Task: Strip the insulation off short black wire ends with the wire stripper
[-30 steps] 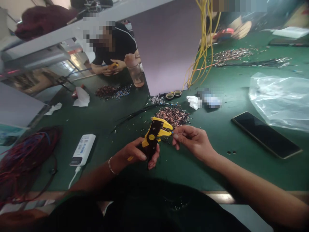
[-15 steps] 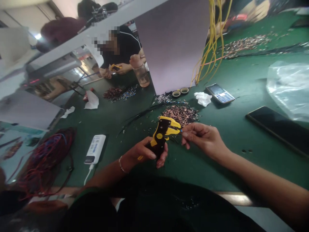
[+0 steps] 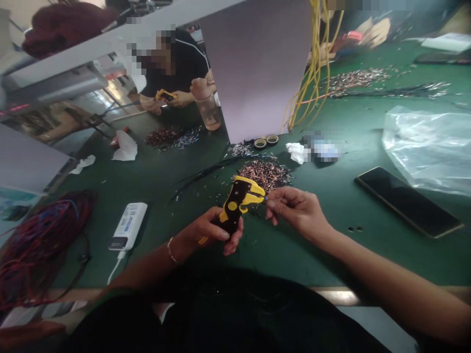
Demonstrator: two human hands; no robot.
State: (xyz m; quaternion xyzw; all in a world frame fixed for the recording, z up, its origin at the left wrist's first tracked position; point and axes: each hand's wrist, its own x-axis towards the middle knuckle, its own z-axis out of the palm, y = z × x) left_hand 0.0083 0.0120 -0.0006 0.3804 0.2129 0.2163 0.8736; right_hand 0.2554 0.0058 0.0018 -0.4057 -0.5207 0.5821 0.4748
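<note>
Over the worktop (image 3: 331,189), my left hand (image 3: 212,228) gripped the yellow-and-black stripper (image 3: 232,206); my right hand (image 3: 297,210) pinched a tiny blue piece (image 3: 266,198) at its mouth, seemingly mid-job. A heap of copper-coloured bits (image 3: 263,173) behind suggested plenty done; dark wires (image 3: 217,168) beyond perhaps remained.

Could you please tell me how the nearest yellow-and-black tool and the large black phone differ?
The tool mixes yellow and black; the phone is mostly black. The tool is in the left grip, while the phone lies flat on the table. The tool is irregular, the phone a plain slab. Both show black.
</note>
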